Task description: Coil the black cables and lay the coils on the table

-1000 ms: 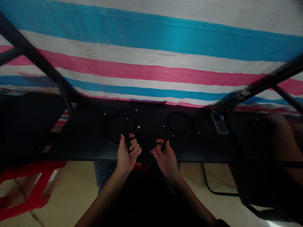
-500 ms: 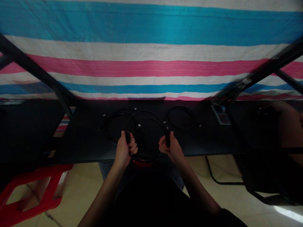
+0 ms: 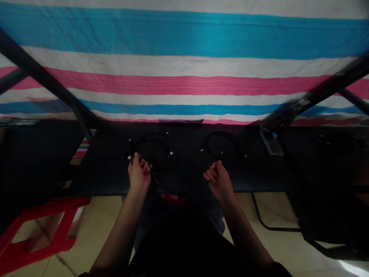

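Note:
My left hand (image 3: 139,173) is closed around one end of a black cable (image 3: 155,179), and a pale metal plug pokes out beyond the thumb. From there the cable sags toward the table's front edge, where it fades into the dark. My right hand (image 3: 219,177) is pinched shut, with a small plug tip (image 3: 221,152) showing just above the thumb; it appears to grip the cable's other end. Behind the left hand lies a coiled black cable (image 3: 155,139) with light-coloured plugs. Beyond the right hand rests another coiled black cable (image 3: 220,133).
A phone-like object (image 3: 271,142), blurred out, lies on the black table (image 3: 184,169) to the right. Dark metal frame bars (image 3: 49,80) slant up on both sides before a striped sheet (image 3: 184,84). A red stool (image 3: 52,234) stands at lower left.
My hands have moved apart, the left one leftward and the right one slightly rightward. The cable loops held up between them have dropped and opened out.

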Demonstrator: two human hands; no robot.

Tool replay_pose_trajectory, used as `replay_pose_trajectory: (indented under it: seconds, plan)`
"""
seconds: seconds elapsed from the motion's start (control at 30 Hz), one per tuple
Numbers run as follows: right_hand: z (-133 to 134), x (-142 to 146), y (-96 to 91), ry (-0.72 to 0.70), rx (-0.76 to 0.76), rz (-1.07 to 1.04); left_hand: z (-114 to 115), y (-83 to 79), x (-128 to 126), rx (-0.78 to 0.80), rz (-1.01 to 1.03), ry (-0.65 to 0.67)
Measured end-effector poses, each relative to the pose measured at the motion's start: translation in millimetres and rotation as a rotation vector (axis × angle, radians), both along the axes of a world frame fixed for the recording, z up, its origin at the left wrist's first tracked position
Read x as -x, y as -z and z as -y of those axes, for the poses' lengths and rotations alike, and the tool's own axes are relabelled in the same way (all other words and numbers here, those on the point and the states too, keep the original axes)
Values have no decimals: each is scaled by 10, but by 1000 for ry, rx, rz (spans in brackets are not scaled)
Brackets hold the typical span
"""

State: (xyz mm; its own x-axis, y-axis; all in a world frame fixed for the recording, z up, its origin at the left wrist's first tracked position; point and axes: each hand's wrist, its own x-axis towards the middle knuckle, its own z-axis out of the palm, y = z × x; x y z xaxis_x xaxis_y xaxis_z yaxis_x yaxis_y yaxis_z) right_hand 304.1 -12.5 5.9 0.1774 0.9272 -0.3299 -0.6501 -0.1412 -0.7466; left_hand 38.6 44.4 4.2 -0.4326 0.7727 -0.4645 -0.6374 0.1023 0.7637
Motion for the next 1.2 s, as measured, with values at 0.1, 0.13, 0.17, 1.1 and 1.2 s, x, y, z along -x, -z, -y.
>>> replay_pose_trajectory:
  seconds: [0.1,0.13,0.17,1.1,1.2]
  plan:
    - [54,-114,79,-13,79,3,-62,40,162,27,-10,24]
    - [68,-168,101,-25,102,-5,-75,49,211,25,-24,36]
    - [77,-229,118,-38,123,-25,-84,59,255,25,-45,45]
    - [-114,83,-354,4,39,-640,865,-317,-1039,-175,-1323,1414]
    - [-186,-73,-440,112,17,-644,778,-264,-935,-223,-1187,1381]
